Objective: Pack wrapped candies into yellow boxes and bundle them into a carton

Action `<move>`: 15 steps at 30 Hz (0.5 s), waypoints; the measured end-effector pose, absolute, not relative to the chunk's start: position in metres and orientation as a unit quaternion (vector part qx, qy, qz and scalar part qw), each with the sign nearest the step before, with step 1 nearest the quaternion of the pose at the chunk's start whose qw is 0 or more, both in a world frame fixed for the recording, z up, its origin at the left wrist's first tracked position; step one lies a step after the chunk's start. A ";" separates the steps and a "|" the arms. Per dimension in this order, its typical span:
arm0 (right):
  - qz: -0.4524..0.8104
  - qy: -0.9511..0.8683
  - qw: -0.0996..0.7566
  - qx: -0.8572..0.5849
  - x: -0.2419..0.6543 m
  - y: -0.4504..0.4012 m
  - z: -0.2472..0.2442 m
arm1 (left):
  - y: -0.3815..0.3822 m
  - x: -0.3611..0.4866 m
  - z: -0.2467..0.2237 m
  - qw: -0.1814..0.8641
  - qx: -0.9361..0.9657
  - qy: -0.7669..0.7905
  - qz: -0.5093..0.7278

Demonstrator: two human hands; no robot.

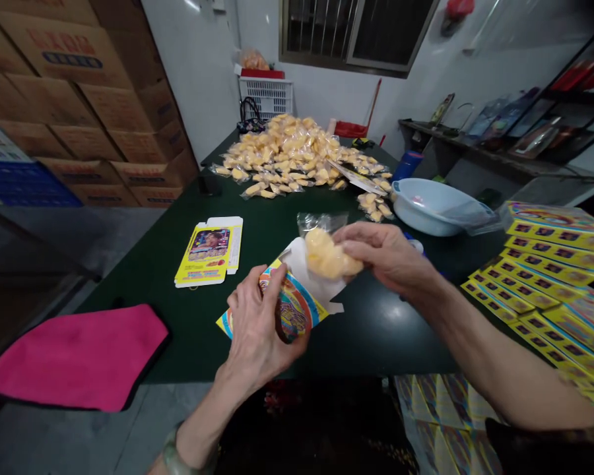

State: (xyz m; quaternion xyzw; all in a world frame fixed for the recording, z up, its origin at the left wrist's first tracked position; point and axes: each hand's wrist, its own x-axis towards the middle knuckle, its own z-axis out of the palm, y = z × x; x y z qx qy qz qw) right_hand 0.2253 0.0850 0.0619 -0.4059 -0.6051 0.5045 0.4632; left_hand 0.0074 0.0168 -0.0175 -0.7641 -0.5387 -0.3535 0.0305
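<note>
My left hand (260, 316) is wrapped around a colourful printed carton (297, 307), tilted, with its white flaps open toward the upper right. Between the fingers of my right hand (381, 254) is a clear plastic bag (324, 254) of yellow pieces, held right at the carton's open end. Whether the bag's lower part is inside the carton I cannot tell. A flattened yellow carton (210, 251) lies on the dark green table (168, 336) to the left. Farther back rises a big heap of similar clear bags with yellow pieces (297, 148).
A pale blue basin (440, 204) stands at the right, near stacked yellow cartons (549, 284). More cartons (445, 409) lie below the table's front edge. A pink cloth-like piece (79, 356) is at the front left. Brown boxes (84, 92) are piled along the left wall.
</note>
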 end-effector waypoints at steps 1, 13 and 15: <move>0.469 -0.620 0.465 -0.423 0.219 0.081 0.058 | 0.014 0.009 -0.017 0.034 -0.764 -0.531 -0.364; -0.012 -0.775 0.397 -0.492 0.182 0.049 0.031 | 0.008 0.014 -0.016 0.071 -0.737 -0.556 -0.378; -0.030 -0.778 0.411 -0.475 0.182 0.046 0.032 | 0.009 0.013 -0.015 0.069 -0.736 -0.557 -0.377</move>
